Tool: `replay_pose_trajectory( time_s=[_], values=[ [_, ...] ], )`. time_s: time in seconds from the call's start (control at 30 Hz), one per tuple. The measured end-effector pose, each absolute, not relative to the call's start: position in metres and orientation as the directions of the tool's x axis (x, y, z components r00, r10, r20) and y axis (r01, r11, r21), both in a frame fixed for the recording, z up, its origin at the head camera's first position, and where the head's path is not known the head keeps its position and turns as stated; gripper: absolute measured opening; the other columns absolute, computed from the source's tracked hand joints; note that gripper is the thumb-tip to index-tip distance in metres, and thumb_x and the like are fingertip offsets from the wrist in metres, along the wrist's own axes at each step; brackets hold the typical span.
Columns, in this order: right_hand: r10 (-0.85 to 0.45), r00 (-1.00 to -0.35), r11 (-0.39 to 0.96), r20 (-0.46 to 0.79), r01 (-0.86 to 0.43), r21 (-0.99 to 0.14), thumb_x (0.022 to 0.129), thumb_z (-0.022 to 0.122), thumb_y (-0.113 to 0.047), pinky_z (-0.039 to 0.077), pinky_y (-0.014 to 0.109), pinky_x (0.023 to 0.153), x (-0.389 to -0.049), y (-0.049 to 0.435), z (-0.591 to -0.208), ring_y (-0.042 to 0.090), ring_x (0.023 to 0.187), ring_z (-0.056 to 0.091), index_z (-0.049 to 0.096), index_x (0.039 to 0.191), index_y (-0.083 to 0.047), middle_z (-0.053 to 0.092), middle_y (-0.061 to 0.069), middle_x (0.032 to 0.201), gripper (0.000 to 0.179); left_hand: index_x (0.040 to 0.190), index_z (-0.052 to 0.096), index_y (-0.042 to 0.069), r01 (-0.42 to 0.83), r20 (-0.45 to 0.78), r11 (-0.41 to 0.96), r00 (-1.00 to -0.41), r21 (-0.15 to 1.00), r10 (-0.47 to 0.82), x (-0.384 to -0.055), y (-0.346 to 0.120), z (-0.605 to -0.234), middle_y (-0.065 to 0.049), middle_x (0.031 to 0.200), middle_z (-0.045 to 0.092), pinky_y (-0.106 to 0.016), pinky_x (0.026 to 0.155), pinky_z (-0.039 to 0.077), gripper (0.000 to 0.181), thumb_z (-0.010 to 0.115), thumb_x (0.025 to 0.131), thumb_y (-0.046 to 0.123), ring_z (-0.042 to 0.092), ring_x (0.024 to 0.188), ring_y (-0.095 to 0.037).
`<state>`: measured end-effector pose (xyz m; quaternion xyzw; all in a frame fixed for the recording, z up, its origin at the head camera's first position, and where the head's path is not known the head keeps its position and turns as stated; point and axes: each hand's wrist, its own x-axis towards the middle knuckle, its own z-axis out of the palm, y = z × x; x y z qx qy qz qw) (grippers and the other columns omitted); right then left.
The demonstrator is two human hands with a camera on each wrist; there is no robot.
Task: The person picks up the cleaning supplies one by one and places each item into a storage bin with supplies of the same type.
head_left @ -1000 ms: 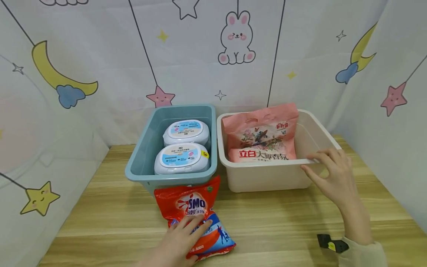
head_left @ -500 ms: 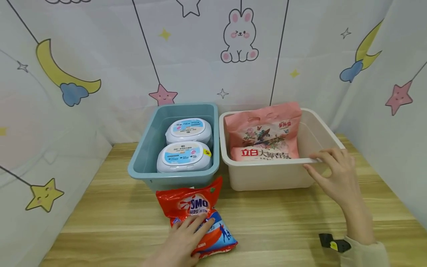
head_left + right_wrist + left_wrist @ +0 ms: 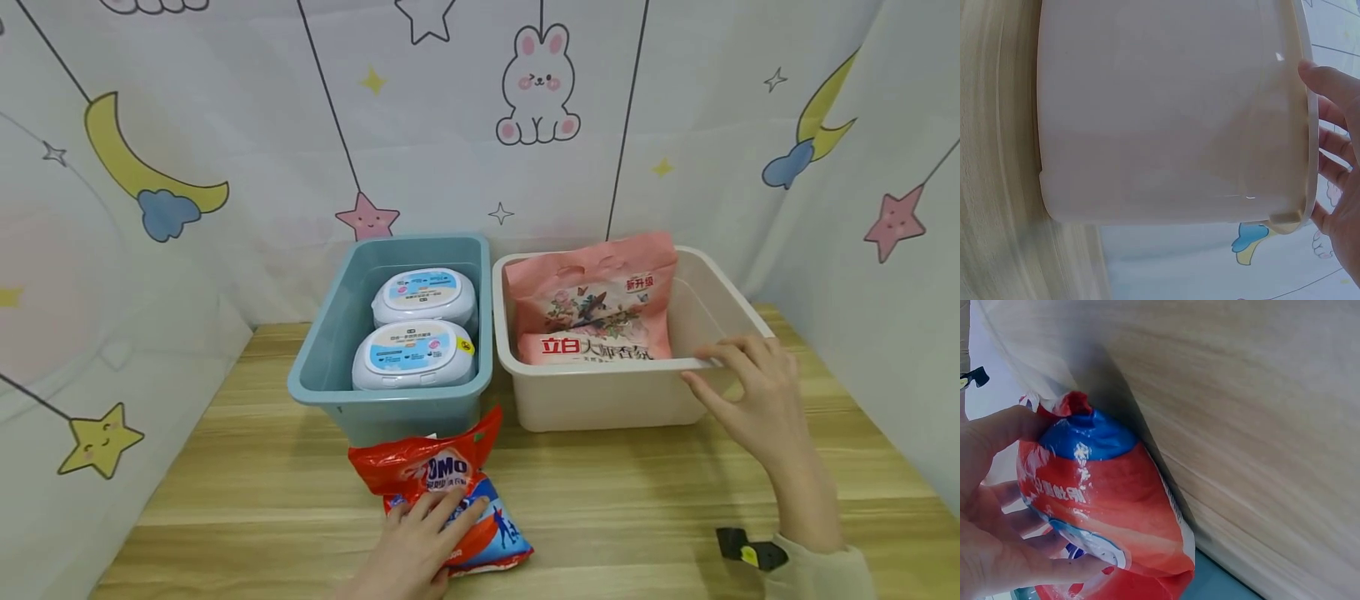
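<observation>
In the head view my left hand [image 3: 420, 537] lies over a red and blue OMO laundry powder bag [image 3: 491, 533] at the front of the table. The left wrist view shows its thumb on one side of the bag [image 3: 1116, 487] and its fingers spread along the other, gripping it. My right hand [image 3: 757, 400] pinches the front rim of a white plastic bin [image 3: 600, 400], near its right corner. Seen from the right wrist, the thumb presses the outside of the rim while the fingers reach behind it. A pink detergent bag [image 3: 607, 283] leans inside the white bin.
Beside the white bin, on its left, stands a blue-green bin [image 3: 318, 350] holding two white lidded tubs [image 3: 412, 354] [image 3: 426, 296]. Both bins stand on the wood-grain table [image 3: 615, 508], close to a patterned cloth backdrop [image 3: 435, 150]. Cloth also closes off both sides.
The OMO bag's upper end has come slightly towards me, away from the blue-green bin, and its printed front looks more foreshortened. My right hand keeps its place on the rim.
</observation>
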<state>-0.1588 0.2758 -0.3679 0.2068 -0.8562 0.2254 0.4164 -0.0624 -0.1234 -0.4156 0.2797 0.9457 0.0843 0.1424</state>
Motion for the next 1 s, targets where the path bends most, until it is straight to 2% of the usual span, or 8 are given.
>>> replay_pose_trajectory(
  time_s=[0.17,0.43,0.77,1.0],
  values=[
    [-0.175,-0.560,0.810,0.810,-0.549,-0.205,0.088,0.049,-0.066,0.025,0.045,0.073,-0.1594,0.2763,-0.3693,0.038,0.087,0.043,0.068,0.090,-0.002,0.055,0.017,0.089,0.067,0.147,0.034,0.035,0.507,-0.211,0.828,-0.805,0.238,0.554,-0.0609,-0.1236,-0.4156,-0.007,0.145,0.046,-0.066,0.091,0.044,0.082,0.077,0.078,0.020,0.044,0.125,-0.034],
    [-0.161,-0.556,0.810,0.815,-0.546,-0.212,0.089,0.050,-0.065,0.024,0.042,0.073,-0.1595,0.2745,-0.3685,0.037,0.087,0.044,0.068,0.090,-0.002,0.056,0.016,0.088,0.065,0.143,0.039,0.039,0.483,-0.182,0.818,-0.815,0.311,0.550,-0.0611,-0.1258,-0.4103,-0.002,0.141,0.052,-0.069,0.091,0.043,0.079,0.076,0.078,0.015,0.048,0.122,-0.030],
    [-0.163,-0.564,0.807,0.810,-0.548,-0.219,0.089,0.051,-0.065,0.026,0.048,0.074,-0.1598,0.2766,-0.3692,0.039,0.090,0.044,0.068,0.090,-0.002,0.055,0.017,0.089,0.065,0.141,0.040,0.043,0.579,-0.097,0.773,-0.781,0.262,0.617,-0.0585,-0.1268,-0.4091,0.009,0.134,0.056,-0.044,0.086,0.046,0.072,0.074,0.081,0.021,0.051,0.116,-0.016],
    [-0.171,-0.572,0.815,0.802,-0.540,-0.211,0.088,0.050,-0.066,0.024,0.044,0.073,-0.1601,0.2771,-0.3690,0.038,0.089,0.044,0.068,0.090,-0.003,0.055,0.016,0.089,0.065,0.142,0.038,0.044,0.661,-0.036,0.721,-0.732,0.206,0.681,-0.0556,-0.1247,-0.4092,0.010,0.134,0.055,-0.037,0.083,0.045,0.068,0.071,0.085,0.026,0.051,0.113,-0.014]
  ],
)
